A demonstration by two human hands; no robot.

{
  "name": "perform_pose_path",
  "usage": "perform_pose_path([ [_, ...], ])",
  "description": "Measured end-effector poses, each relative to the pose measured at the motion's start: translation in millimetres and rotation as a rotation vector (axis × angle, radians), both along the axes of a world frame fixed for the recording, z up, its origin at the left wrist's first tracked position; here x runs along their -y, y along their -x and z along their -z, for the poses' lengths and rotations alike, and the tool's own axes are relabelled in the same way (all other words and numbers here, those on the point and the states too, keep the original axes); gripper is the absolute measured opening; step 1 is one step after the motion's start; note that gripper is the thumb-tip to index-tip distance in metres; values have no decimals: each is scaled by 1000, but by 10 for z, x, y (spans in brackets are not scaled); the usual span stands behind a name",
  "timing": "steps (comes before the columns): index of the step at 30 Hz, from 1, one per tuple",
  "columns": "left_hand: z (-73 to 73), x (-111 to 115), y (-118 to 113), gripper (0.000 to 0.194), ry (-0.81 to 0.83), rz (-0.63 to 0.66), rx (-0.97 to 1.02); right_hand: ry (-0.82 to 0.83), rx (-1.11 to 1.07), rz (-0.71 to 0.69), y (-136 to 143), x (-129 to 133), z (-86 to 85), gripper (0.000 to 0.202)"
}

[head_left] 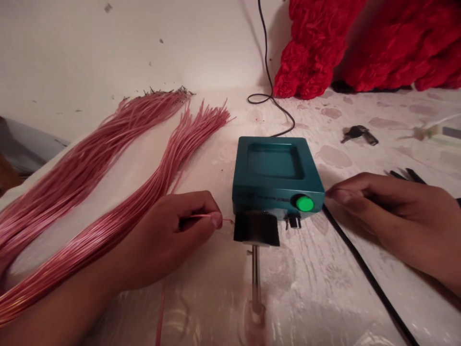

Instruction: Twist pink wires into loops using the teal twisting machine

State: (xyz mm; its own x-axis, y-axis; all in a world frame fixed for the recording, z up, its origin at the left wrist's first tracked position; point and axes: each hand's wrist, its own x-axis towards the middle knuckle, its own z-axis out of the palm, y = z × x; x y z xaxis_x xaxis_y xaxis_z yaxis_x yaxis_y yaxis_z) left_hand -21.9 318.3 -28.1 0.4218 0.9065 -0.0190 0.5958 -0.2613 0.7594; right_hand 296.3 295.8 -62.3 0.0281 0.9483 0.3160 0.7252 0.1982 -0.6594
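A teal box-shaped device [277, 168] with a green button [304, 203] stands on the table. At its front is a black block [257, 229] with a metal rod [256, 274] below it. My left hand [180, 230] pinches a thin pink wire [227, 220] between thumb and finger, the wire's tip close to the left side of the black block. My right hand [392, 216] is at the right side of the device, thumb and forefinger pressed together near its corner; anything between those fingertips is too small to make out.
Two long bundles of pink wires [97, 149] lie at the left. Black cables [367, 274] run at the lower right and behind the device. Keys [360, 134] and red artificial flowers [313, 48] are farther back.
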Motion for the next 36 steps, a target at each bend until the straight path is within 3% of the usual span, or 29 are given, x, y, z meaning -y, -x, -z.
perform_pose_path([
  [12, -7, 3, -1, 25, -32, 198, 53, -52, 9, -40, -25, -5, 31, 28],
  [36, 27, 0, -25, 24, -4, 138, 97, -60, -8, -44, -16, 2, 23, 22],
])
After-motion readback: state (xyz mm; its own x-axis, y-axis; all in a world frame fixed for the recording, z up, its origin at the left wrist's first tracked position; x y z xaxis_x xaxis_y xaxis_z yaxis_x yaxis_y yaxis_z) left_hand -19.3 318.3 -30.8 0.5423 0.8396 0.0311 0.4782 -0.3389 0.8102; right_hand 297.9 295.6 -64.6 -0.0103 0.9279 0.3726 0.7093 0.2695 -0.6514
